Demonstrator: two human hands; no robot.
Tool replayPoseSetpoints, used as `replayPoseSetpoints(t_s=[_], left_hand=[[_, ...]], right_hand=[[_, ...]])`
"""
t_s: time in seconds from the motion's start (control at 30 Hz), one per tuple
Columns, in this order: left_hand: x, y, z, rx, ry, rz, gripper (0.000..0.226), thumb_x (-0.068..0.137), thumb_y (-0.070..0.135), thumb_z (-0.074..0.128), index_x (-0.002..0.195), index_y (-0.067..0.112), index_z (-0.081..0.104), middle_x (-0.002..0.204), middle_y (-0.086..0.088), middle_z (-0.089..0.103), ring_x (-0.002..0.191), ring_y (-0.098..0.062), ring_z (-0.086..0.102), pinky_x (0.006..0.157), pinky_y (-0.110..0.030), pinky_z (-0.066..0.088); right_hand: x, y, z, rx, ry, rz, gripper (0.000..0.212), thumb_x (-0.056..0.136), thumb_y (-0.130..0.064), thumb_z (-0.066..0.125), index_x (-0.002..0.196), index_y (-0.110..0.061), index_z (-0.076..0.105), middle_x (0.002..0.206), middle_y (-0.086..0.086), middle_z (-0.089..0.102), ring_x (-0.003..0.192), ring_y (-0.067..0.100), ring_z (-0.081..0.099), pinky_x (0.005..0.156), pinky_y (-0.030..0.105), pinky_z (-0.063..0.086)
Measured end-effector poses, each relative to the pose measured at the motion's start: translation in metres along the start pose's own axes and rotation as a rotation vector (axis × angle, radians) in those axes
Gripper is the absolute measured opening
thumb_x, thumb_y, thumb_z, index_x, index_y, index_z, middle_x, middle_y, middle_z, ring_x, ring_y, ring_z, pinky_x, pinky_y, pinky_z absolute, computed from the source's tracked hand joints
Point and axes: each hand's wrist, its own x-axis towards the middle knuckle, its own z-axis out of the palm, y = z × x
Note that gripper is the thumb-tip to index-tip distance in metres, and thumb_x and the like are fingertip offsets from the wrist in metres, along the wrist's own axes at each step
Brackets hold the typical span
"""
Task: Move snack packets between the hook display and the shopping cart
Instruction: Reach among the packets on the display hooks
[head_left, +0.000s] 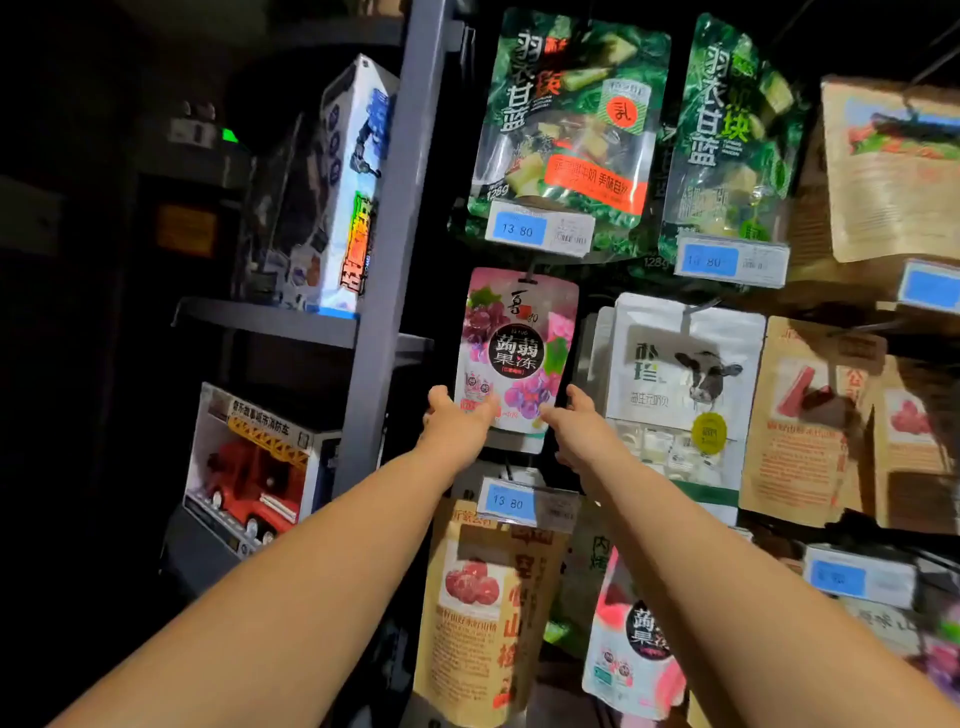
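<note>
Your left hand (457, 422) and right hand (575, 434) touch the lower corners of the grape jelly packet (517, 343) hanging between them. Whether either hand is clamped on it, you cannot tell.

One wide-angle camera sits on the person's head, looking straight ahead at the hook display (589, 312), very close, so it fills the centre and right; the grey shelf (270, 319) lies off left.

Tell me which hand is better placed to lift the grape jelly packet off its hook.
Left, narrowly. The left hand has its fingers over the lower left corner of the jelly packet; the right hand only reaches its lower right edge. Both sit well below the hook.
</note>
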Motion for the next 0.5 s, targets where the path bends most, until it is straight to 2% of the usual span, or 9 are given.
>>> replayPoseSetpoints(t_s=[0.07, 0.13, 0.17, 0.23, 0.3, 0.37, 0.47, 0.5], left_hand=[[0.01, -0.002, 0.001, -0.078, -0.027, 0.005, 0.078, 0.093, 0.054, 0.047, 0.149, 0.02, 0.005, 0.146, -0.01, 0.037, 0.127, -0.029, 0.042, 0.088, -0.033, 0.033], [0.014, -0.002, 0.002, -0.147, -0.037, -0.004, 0.076, 0.094, 0.053, 0.047, 0.149, 0.017, 0.009, 0.143, -0.009, 0.041, 0.127, -0.028, 0.043, 0.088, -0.032, 0.033], [0.017, -0.002, 0.003, -0.173, -0.037, -0.004, 0.074, 0.094, 0.052, 0.047, 0.148, 0.016, 0.012, 0.142, -0.009, 0.043, 0.126, -0.027, 0.044, 0.088, -0.032, 0.033], [0.019, -0.002, 0.004, -0.206, -0.03, 0.003, 0.071, 0.092, 0.054, 0.05, 0.144, 0.014, 0.022, 0.135, -0.008, 0.049, 0.12, -0.024, 0.049, 0.088, -0.031, 0.036], [0.024, -0.004, 0.004, -0.231, -0.003, 0.041, 0.068, 0.087, 0.057, 0.056, 0.134, 0.012, 0.037, 0.123, -0.005, 0.06, 0.108, -0.02, 0.059, 0.086, -0.03, 0.045], [0.024, -0.005, 0.003, -0.254, -0.021, 0.094, 0.057, 0.084, 0.059, 0.059, 0.119, 0.014, 0.055, 0.106, -0.002, 0.07, 0.094, -0.016, 0.067, 0.078, -0.028, 0.051], [0.017, -0.001, 0.002, -0.355, -0.087, 0.154, 0.038, 0.086, 0.05, 0.062, 0.106, 0.018, 0.066, 0.095, -0.001, 0.074, 0.088, -0.016, 0.071, 0.074, -0.026, 0.053], [0.013, 0.001, 0.002, -0.412, -0.108, 0.168, 0.031, 0.087, 0.045, 0.064, 0.105, 0.02, 0.066, 0.095, -0.002, 0.075, 0.088, -0.016, 0.071, 0.076, -0.027, 0.054]], right_hand=[[0.009, 0.0, 0.004, 0.089, -0.003, -0.005, 0.072, 0.097, -0.034, 0.054, 0.155, -0.026, 0.013, 0.153, 0.007, 0.037, 0.133, 0.03, 0.043, 0.109, 0.053, 0.036], [0.014, 0.001, 0.005, 0.196, -0.034, 0.006, 0.071, 0.097, -0.035, 0.055, 0.155, -0.025, 0.016, 0.154, 0.004, 0.035, 0.138, 0.028, 0.038, 0.112, 0.051, 0.033], [0.015, 0.0, 0.007, 0.225, -0.048, 0.007, 0.069, 0.096, -0.037, 0.057, 0.154, -0.026, 0.02, 0.152, 0.003, 0.039, 0.135, 0.026, 0.041, 0.108, 0.048, 0.035], [0.015, 0.002, 0.01, 0.252, -0.016, -0.017, 0.066, 0.092, -0.041, 0.061, 0.149, -0.026, 0.031, 0.143, 0.002, 0.049, 0.116, 0.02, 0.052, 0.095, 0.042, 0.043], [0.014, 0.003, 0.012, 0.269, 0.049, -0.041, 0.066, 0.084, -0.048, 0.065, 0.141, -0.023, 0.041, 0.13, 0.001, 0.058, 0.103, 0.015, 0.058, 0.082, 0.036, 0.045], [0.011, 0.003, 0.011, 0.293, 0.063, -0.058, 0.07, 0.074, -0.058, 0.068, 0.131, -0.021, 0.051, 0.119, -0.001, 0.064, 0.103, 0.017, 0.062, 0.08, 0.035, 0.048], [0.004, 0.002, 0.008, 0.34, 0.025, -0.118, 0.043, 0.081, -0.05, 0.07, 0.111, -0.021, 0.063, 0.106, 0.0, 0.071, 0.098, 0.019, 0.067, 0.085, 0.038, 0.054], [0.003, 0.002, 0.007, 0.347, 0.011, -0.127, 0.041, 0.082, -0.048, 0.07, 0.111, -0.019, 0.063, 0.105, 0.002, 0.072, 0.098, 0.02, 0.068, 0.087, 0.04, 0.055]])
